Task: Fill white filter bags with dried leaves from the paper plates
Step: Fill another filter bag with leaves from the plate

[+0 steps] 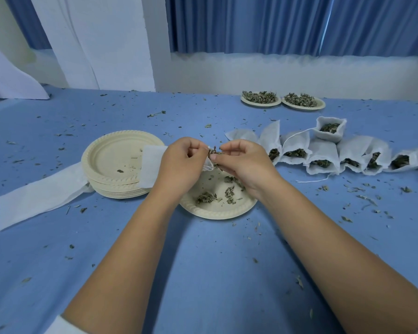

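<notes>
The blue table cover (203, 273) carries many small leaf crumbs around the near paper plate (217, 213). This plate holds only a few dried leaves (206, 197), lying loose on it. Just above the plate, both hands meet. The left hand (179, 165) has its fingers curled around a white filter bag (151, 165) and grips it near the mouth; the rest of the bag sticks out to the left of the hand. The right hand (244, 162) pinches a small bunch of leaves (212, 153) between thumb and fingertips, right at the mouth of the bag.

Left of the plate and touching it stands a stack of empty plates (116, 160). A flat white strip (39, 198) lies further left, with one end under the stack. To the right of the plate, a little behind it, a row of filled bags (323, 155) lies with the open ends showing dark leaves. Far behind the plate, to the right, two full plates (261, 98) sit side by side before a blue curtain (275, 22).
</notes>
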Action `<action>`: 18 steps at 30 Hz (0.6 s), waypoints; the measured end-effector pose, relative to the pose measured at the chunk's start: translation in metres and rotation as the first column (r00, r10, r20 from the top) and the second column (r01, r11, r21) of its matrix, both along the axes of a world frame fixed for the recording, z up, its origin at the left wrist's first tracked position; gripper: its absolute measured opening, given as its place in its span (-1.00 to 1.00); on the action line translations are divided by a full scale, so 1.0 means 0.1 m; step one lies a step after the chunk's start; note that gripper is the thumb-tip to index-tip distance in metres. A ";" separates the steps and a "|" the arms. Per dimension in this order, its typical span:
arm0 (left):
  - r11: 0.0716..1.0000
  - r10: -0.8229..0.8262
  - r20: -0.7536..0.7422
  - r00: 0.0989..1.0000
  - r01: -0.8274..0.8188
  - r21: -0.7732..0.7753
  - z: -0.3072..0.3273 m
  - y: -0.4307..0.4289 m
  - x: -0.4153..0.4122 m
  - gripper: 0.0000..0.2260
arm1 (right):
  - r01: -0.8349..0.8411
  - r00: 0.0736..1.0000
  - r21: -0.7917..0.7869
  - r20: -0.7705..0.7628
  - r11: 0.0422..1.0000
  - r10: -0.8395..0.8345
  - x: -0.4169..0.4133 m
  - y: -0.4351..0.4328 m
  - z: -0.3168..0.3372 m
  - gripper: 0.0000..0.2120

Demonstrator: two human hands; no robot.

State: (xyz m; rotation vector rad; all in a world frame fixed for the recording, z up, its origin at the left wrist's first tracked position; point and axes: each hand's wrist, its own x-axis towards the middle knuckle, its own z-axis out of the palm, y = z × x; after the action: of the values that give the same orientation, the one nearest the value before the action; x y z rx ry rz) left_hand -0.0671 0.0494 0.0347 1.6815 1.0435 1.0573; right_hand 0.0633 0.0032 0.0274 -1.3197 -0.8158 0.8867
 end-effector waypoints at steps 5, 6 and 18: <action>0.997 -0.046 0.059 0.997 0.050 -0.061 0.05 0.00 -0.04 -0.89 | -0.023 0.998 -0.053 0.051 0.998 0.026 0.01 0.02 -0.02 -0.68; 0.995 -0.062 0.079 0.995 0.068 -0.076 0.06 0.00 -0.05 -0.89 | -0.069 0.996 -0.097 0.045 0.993 0.073 0.03 0.03 -0.02 -0.64; 0.974 -0.192 -0.068 0.979 0.199 0.106 0.05 -0.11 0.00 -0.90 | -0.040 0.985 -0.163 0.157 0.986 0.066 -0.09 0.05 -0.01 -0.80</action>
State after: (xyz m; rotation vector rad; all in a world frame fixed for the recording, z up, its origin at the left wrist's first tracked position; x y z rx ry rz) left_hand -0.0673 0.0381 0.0392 1.8736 0.8467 0.9586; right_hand 0.0542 0.0077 0.0259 -1.5315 -0.9252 0.9107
